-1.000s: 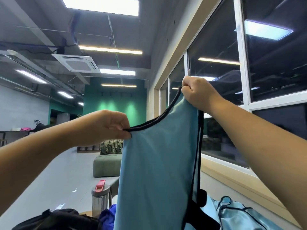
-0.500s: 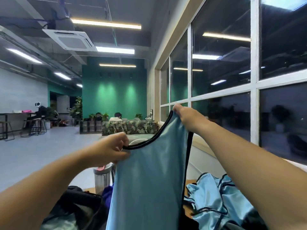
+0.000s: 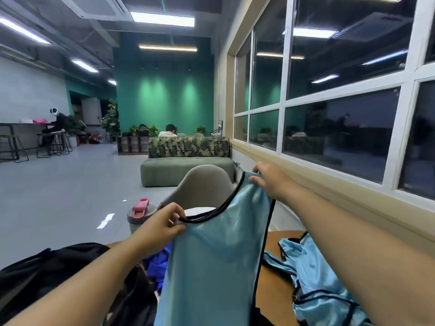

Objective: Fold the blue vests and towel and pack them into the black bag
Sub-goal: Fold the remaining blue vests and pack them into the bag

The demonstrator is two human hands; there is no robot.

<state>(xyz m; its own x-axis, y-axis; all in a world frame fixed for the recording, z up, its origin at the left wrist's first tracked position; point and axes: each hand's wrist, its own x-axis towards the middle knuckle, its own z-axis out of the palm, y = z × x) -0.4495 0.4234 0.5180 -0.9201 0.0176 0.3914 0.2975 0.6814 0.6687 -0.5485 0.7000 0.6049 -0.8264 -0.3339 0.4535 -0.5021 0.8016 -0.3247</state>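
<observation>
A light blue vest [image 3: 219, 260] with black trim hangs in the air between the person's two hands, held up by its shoulder straps over the wooden worktop [image 3: 270, 285]. The left hand [image 3: 162, 225] has its grip closed on the nearer strap — fingers curled over the black edging, thumb underneath — while the right hand [image 3: 270, 178], reaching farther forward and higher, pinches the top of the other strap between thumb and fingertips. The vest's neckline sags in a curve between the two grips, and the body of the cloth drops straight down past the bottom of the view. To the right, on the worktop, lies a crumpled heap of more light blue vests [image 3: 315, 278], partly under the right forearm. At the lower left sits the black bag [image 3: 58, 271], its mouth mostly hidden behind the left arm, and just beside it — between bag and hanging vest — a bunch of deep blue cloth [image 3: 157, 260] shows; whether that is the towel I cannot tell. Behind the left hand stands a grey bottle [image 3: 138, 215] with a pink-red lid, and beyond it a pale chair back [image 3: 202, 187] faces the worktop.
</observation>
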